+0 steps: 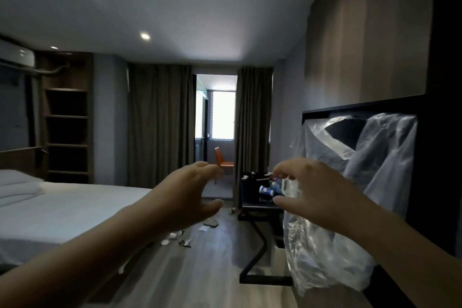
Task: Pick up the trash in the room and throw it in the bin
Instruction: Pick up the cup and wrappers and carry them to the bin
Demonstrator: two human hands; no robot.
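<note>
— Which step is happening?
— Collecting is only starting. Hands are hovering apart: left hand [185, 197] empty, right hand [317, 195] seemingly gripping the plastic bag [320, 252].
— And the trash [172, 235]?
— Lying on the floor [200, 270] beside the bed [75, 207]; I'm judging it's calling for stooping.

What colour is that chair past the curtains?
Orange. The chair shows best in the head view, beyond the open curtains.

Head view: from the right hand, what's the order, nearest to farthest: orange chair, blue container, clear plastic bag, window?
1. The clear plastic bag, held in the right hand.
2. The blue container, on the dark table just beyond.
3. The orange chair, across the room.
4. The window, behind the chair, farthest.
</note>
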